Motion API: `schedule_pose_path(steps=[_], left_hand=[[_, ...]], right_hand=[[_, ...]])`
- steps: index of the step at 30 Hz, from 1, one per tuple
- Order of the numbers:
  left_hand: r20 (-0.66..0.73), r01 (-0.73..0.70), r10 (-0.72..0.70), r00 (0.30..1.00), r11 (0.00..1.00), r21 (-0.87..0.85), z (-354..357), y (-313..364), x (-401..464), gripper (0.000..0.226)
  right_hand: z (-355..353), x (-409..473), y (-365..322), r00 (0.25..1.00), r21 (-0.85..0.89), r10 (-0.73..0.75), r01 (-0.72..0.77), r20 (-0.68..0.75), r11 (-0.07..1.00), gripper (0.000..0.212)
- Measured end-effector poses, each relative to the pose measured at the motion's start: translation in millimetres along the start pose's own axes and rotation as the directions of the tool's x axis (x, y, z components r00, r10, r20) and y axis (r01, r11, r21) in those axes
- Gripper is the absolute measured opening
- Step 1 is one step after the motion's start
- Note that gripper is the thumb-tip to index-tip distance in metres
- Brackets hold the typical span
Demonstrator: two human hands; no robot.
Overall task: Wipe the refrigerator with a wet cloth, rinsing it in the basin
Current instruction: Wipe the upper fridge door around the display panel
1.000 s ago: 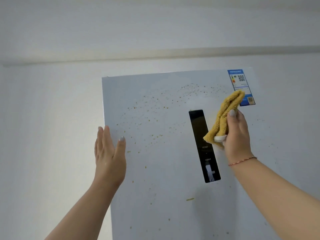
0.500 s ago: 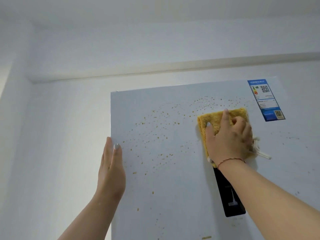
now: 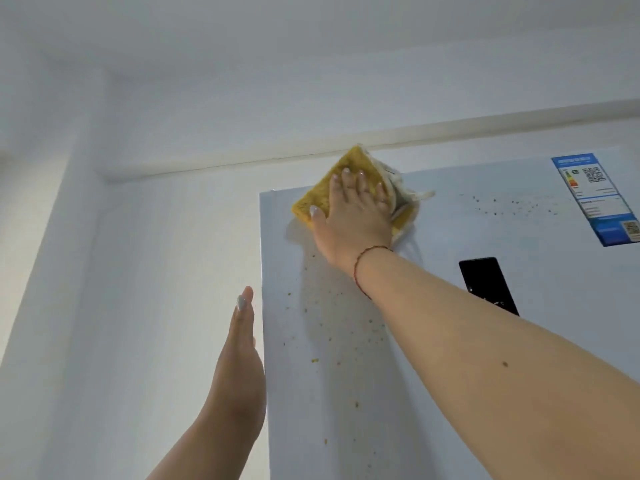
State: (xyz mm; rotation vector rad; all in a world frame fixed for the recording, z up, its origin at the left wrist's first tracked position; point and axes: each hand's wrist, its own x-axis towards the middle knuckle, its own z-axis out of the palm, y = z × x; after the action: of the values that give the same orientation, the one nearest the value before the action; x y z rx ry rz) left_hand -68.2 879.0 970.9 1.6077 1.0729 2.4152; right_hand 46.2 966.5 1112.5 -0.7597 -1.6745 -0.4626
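Since half a second ago the yellow cloth (image 3: 313, 199) has travelled from the middle of the refrigerator (image 3: 433, 341) door, beside the black panel (image 3: 486, 284), up and leftward to the door's top left corner, its upper tip now poking above the top edge. The right hand (image 3: 353, 216) is pressing it flat against the door with fingers spread and straight, a red string bracelet (image 3: 362, 263) circling the wrist. The left hand (image 3: 239, 368) is staying at the refrigerator's left edge, fingers straight and together, holding nothing. Yellowish specks (image 3: 329, 327) are dotting the door below the cloth and trailing rightward towards the blue energy label (image 3: 595, 199) in the upper right corner.
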Motion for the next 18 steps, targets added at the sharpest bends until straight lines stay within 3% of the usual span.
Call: schedule_pose_path(steps=[6,10,13,15,18], left_hand=[[0.033,-0.053,0.053,0.998,0.999,0.008,-15.1,-4.4,3.1,0.08],[0.02,-0.113,0.113,0.993,0.993,0.037,-9.7,-8.4,3.8,0.048],[0.037,-0.135,0.133,0.99,0.988,0.072,-2.9,-9.8,0.3,0.034],[0.06,-0.13,0.126,0.99,0.989,0.064,-2.9,-11.9,1.1,0.041],[0.045,-0.104,0.101,0.994,0.993,0.063,-5.2,-17.6,2.7,0.054]], right_hand=[[30.7,-25.2,-59.0,0.937,-0.053,-0.344,0.347,0.054,0.936,0.067],[35.5,-43.3,-44.2,0.853,-0.119,-0.518,0.522,0.065,0.845,0.064],[28.1,-39.8,-25.6,0.822,-0.181,-0.562,0.568,0.086,0.803,0.065],[22.8,-33.9,-11.8,0.827,-0.246,-0.555,0.558,0.089,0.793,0.066],[11.6,-18.4,17.6,0.893,-0.281,-0.446,0.446,0.066,0.85,0.066]])
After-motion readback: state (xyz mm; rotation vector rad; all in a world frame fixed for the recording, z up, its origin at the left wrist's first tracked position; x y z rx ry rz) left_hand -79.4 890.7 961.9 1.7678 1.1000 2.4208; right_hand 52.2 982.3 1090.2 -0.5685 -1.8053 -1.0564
